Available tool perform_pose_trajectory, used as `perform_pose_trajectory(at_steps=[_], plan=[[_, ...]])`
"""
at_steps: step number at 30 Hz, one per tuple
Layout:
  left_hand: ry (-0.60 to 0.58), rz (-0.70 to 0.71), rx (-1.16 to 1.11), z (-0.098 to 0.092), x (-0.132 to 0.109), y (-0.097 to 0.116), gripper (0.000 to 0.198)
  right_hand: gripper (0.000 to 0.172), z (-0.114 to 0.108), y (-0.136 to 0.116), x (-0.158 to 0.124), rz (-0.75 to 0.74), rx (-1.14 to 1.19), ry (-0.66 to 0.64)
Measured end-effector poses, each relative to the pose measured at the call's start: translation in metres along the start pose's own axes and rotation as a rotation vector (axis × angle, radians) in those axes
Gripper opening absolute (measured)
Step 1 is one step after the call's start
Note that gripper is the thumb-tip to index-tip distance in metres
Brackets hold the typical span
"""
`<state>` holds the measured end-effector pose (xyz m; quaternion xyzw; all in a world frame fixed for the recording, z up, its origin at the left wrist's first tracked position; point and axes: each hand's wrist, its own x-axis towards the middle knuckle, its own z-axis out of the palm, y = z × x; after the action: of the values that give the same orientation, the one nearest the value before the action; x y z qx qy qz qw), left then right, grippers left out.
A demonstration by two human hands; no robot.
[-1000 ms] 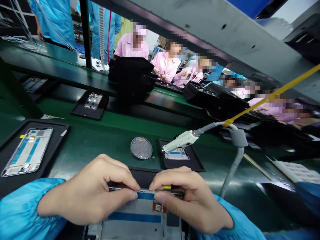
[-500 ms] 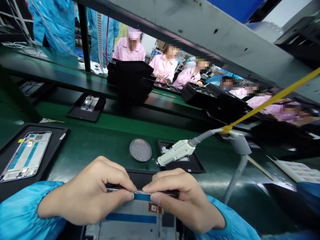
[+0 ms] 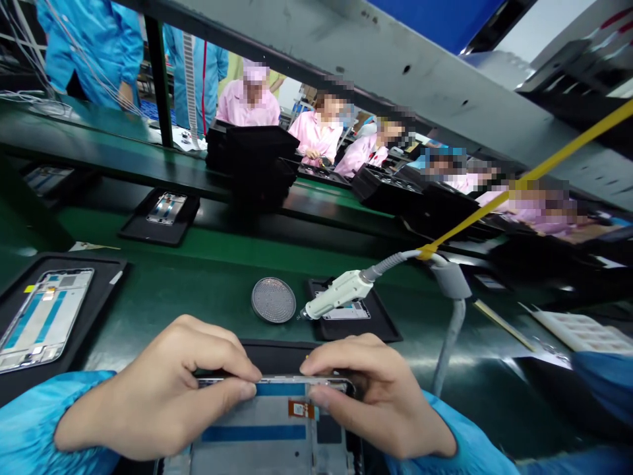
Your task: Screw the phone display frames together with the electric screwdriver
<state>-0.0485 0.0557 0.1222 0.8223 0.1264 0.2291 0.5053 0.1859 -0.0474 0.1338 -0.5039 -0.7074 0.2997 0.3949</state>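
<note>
A silver phone frame [image 3: 247, 455] with blue adhesive strips and a small orange flex cable [image 3: 299, 409] lies in front of me, its near end cut off by the picture's bottom. My left hand [image 3: 163, 389] pinches the far long edge between thumb and index finger, left of the middle. Farther right on the same edge is my right hand [image 3: 376, 396], thumb on the near side and index finger on the far side, beside the flex cable. Beneath the frame, a black tray [image 3: 281, 353] shows only along its far rim.
A pale electric screwdriver [image 3: 339, 295] hangs on a grey hose beyond my hands. Left of it sits a round dish [image 3: 273, 300]. Black trays with phone frames lie to the left [image 3: 106, 290] and behind the screwdriver [image 3: 383, 323]. Co-workers in pink sit across the line.
My hands have moved apart along the far edge, so more of it shows between the fingertips. The head view has shifted slightly.
</note>
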Motion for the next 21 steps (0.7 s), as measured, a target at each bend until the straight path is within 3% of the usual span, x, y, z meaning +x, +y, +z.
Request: perform_pose_trajectory(at_steps=[8, 18, 21], plan=[[-0.026, 0.007, -0.004, 0.0005, 0.0001, -0.0040, 0.018, 0.016, -0.0008, 0.0043, 0.0078, -0.027, 0.126, -0.149], [-0.025, 0.003, -0.004, 0.0002, 0.0014, -0.0036, 0.018, 0.017, -0.0001, 0.0061, 0.0078, -0.057, 0.143, -0.118], [0.000, 0.010, 0.004, -0.0001, 0.0014, -0.0039, 0.018, 0.015, 0.0023, 0.0072, 0.0051, -0.036, 0.085, -0.052]])
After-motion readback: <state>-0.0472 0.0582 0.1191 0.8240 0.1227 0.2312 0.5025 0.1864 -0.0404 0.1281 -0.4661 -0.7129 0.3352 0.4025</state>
